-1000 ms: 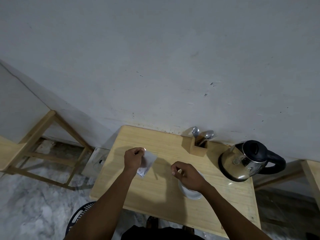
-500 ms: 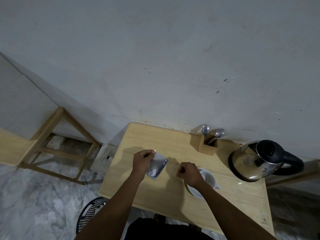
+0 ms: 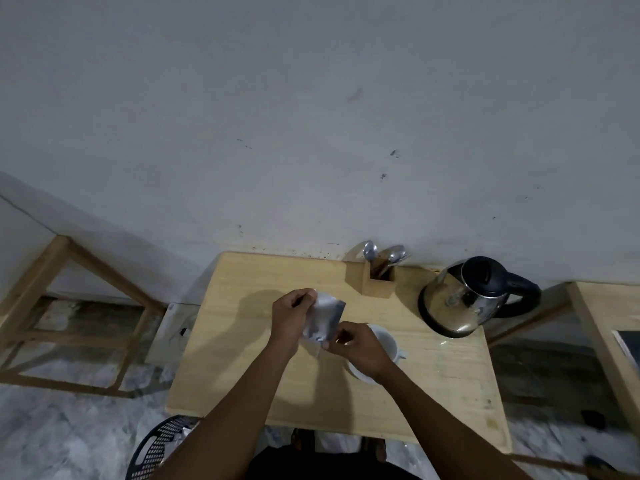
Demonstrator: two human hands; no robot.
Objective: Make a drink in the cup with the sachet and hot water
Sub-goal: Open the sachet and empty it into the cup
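Observation:
A silvery sachet [image 3: 325, 317] is held above the middle of the wooden table [image 3: 242, 358]. My left hand [image 3: 291, 318] grips its upper left edge. My right hand [image 3: 360, 348] pinches its lower right corner. Under my right hand stands a white cup [image 3: 386, 344], partly hidden by the hand and wrist. A steel kettle [image 3: 464, 299] with a black lid and handle stands at the table's far right.
A wooden holder [image 3: 375, 284] with spoons [image 3: 381, 254] stands against the wall behind the cup. A black perforated bin [image 3: 156, 448] sits on the floor at the near left. Wooden frames flank the table on both sides.
My right hand has moved left from the cup to the sachet and taken its lower corner. My left hand keeps holding the sachet, which has shifted right toward the cup.

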